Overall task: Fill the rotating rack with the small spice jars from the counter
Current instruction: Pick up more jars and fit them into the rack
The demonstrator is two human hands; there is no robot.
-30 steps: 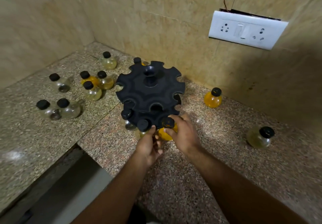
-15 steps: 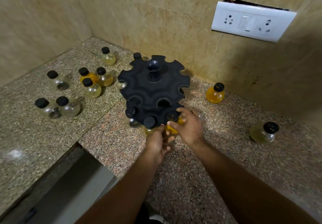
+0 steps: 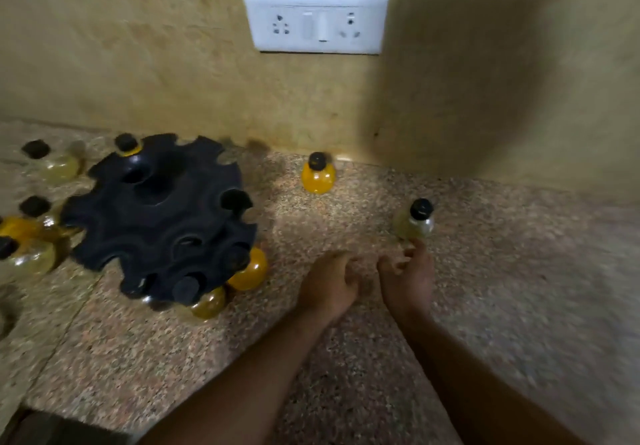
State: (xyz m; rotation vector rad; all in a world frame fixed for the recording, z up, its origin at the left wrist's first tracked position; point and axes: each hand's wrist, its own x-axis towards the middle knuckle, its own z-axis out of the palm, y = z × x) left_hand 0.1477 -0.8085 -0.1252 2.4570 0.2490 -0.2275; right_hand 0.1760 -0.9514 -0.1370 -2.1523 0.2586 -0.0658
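The black rotating rack (image 3: pixel 156 209) stands at the left on the granite counter (image 3: pixel 346 340). An orange jar (image 3: pixel 250 269) and an amber jar (image 3: pixel 207 301) hang in its lower front slots. To the right, a pale jar with a black cap (image 3: pixel 414 221) stands alone. My right hand (image 3: pixel 408 276) is just below it, fingertips touching its base and fingers loosely curled. My left hand (image 3: pixel 329 280) hovers beside it, half curled and empty. A second orange jar (image 3: pixel 318 174) stands near the wall.
Several more jars (image 3: pixel 38 233) crowd the counter left of the rack. A white socket plate (image 3: pixel 315 21) is on the tiled wall above. The counter's front edge drops off at the lower left (image 3: pixel 20 406).
Both hands left the rack's front slot, where the orange jar now hangs, and moved right toward the pale jar. The view swung right and is blurred.
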